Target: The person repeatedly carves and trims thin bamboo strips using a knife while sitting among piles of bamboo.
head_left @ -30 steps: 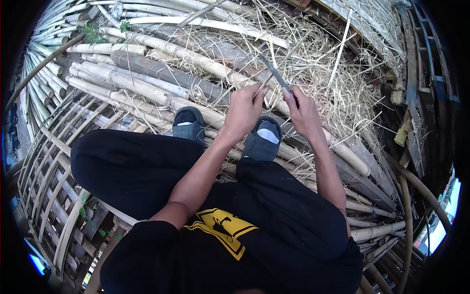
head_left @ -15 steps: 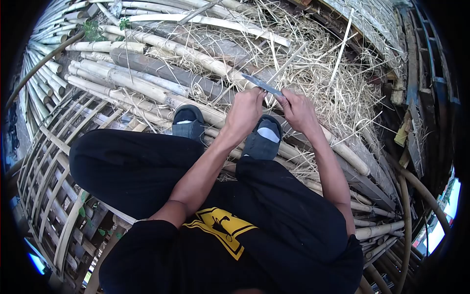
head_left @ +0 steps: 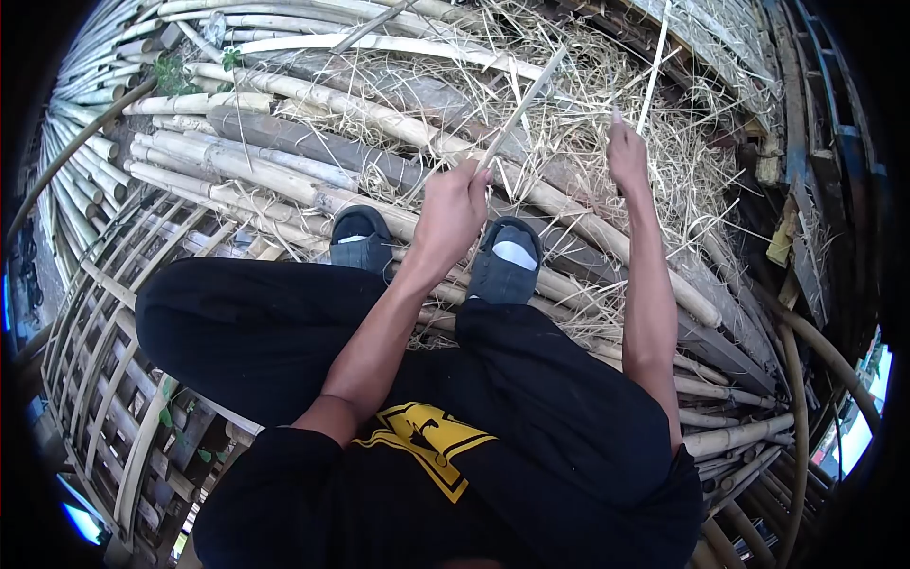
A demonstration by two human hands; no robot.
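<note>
Gripping a pale strip point(head_left: 523, 108) (straight, slim): the left hand point(head_left: 449, 216).

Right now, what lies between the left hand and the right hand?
In the head view, a bamboo pole and loose shavings lie between the left hand and the right hand.

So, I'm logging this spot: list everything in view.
strip: one, pale, in left grip
knife: one, dark handle end, right grip; blade unclear
poles: many, tan, underfoot
bent poles: several, brown, both sides
planks: several, grey, among poles
shavings: many, straw-coloured, heaped ahead
lattice: one, tan, left
plants: few, green, upper left
slippers: two, dark, on feet
shirt: one, black and yellow, torso
trousers: one, black, legs
arms: two, bare, forward
left grip: one, bare, centre
right grip: one, bare, right
</note>
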